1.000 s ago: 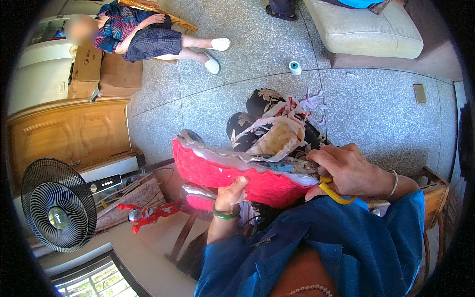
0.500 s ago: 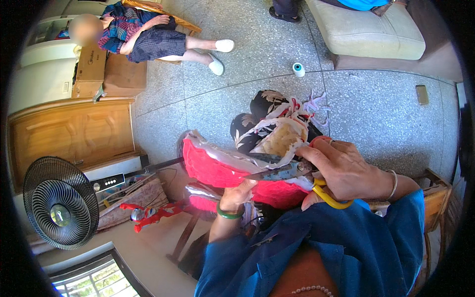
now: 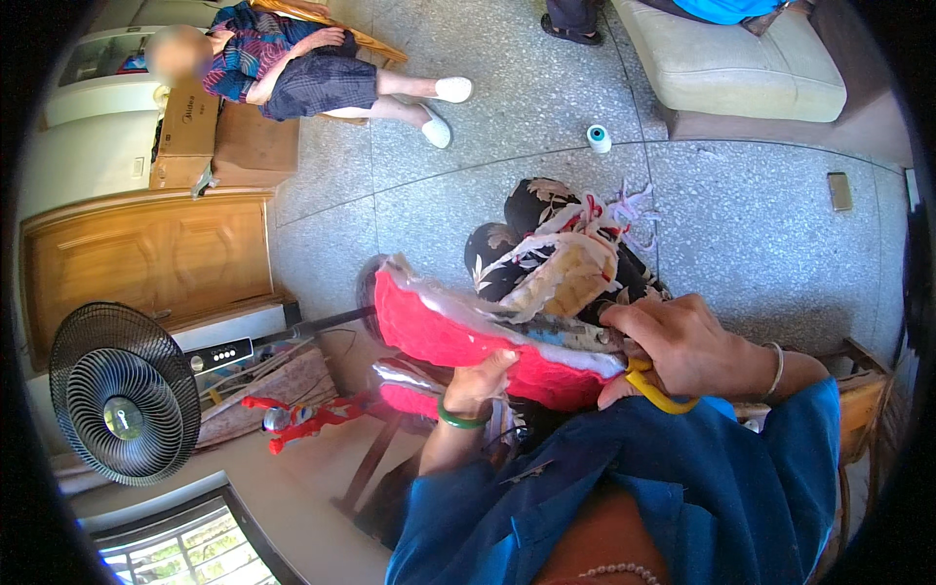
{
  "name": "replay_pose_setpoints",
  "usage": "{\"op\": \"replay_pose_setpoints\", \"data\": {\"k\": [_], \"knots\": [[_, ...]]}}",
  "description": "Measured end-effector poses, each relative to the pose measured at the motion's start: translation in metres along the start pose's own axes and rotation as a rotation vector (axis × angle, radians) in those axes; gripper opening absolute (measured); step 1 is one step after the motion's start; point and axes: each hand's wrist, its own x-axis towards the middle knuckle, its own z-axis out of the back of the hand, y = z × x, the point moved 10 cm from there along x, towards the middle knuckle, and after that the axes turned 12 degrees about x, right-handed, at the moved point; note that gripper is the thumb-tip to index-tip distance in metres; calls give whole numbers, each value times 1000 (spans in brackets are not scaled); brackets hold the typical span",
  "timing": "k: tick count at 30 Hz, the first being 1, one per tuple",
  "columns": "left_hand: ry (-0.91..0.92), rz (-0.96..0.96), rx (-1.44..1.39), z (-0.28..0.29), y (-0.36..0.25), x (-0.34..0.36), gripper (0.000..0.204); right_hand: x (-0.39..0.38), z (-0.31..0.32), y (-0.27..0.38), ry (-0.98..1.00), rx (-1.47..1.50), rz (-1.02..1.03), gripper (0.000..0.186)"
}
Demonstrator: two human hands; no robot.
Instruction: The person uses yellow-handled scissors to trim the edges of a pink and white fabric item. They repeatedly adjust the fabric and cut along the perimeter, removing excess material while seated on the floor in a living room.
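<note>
My left hand (image 3: pixel 478 385) grips a red, thick, sole-shaped fabric piece (image 3: pixel 434 322) from below, thumb pressed on its red face. Ragged white layers show along the far edge of that piece. In my right hand (image 3: pixel 687 341) is a pair of scissors (image 3: pixel 585 336) with yellow handles and worn metal blades. The blades lie along the white edge, pointing left, partly hidden by the piece. Beyond them, a pale yellowish piece with frayed white edges (image 3: pixel 577 276) and several loose fabric strips (image 3: pixel 634 210) rest over my dark floral trousers (image 3: pixel 487 249).
Below my left wrist is a second red piece (image 3: pixel 408 398). A black fan (image 3: pixel 124 414) stands at the left, near a red toy figure (image 3: pixel 307 417). A thread spool (image 3: pixel 599 139) is on the speckled floor. A person (image 3: pixel 317 83) sits far left; a pale sofa (image 3: pixel 731 68) is far right.
The scissor blades have gone from spread across the red piece to lying closer together behind its white edge. The ragged white trimming near my right fingers has dropped away from them.
</note>
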Motion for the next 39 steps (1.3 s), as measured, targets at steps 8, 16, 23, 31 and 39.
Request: {"op": "replay_pose_setpoints", "data": {"k": [8,16,23,31,39], "knots": [[116,53,137,-7,14,6,45,13,13,19,-71,22,51,60],[91,23,192,-7,12,3,45,15,11,29,-141,-30,149,81],[62,-26,201,-7,7,6,45,12,7,28,-143,-73,121,70],[11,12,199,-4,5,5,59,14,11,14,-201,132,103,70],[-73,76,-52,-17,-14,16,57,20,11,-27,-211,616,-147,69]]}}
